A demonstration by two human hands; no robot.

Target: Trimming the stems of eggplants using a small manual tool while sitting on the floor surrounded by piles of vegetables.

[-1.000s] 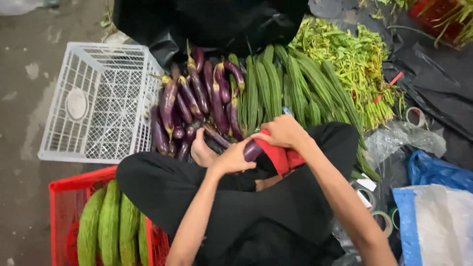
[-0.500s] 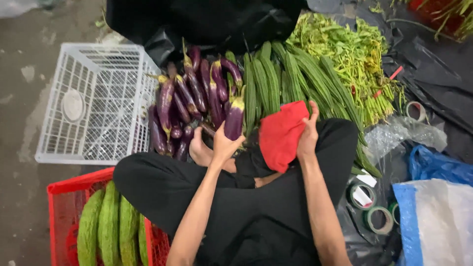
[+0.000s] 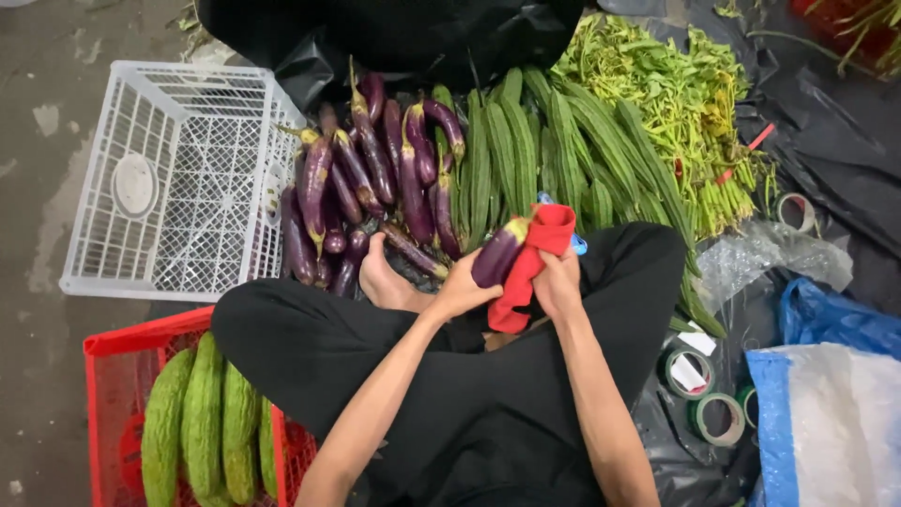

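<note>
Eggplant: one purple fruit, green cap up, held just above the lap of the seated person, near the front edge of the eggplant pile. Left hand is closed around its lower half, fingers wrapped on the skin; right hand is clamped on a red cloth, which is pressed against the fruit's right side. Judgement on the wiping: the grip looks best kept low on the fruit so the cloth can reach the cap end, with the fruit turned in the fingers so every side meets the cloth; light pressure should do, since the skin probably bruises. Containers, left to right: white lattice crate on the ground, holding only a pale round disc; red crate at lower left, holding several green bumpy gourds laid side by side; a blue and white sack at lower right, contents not visible. Loose on black sheeting between: ridged green gourds, leafy greens, tape rolls.
</note>
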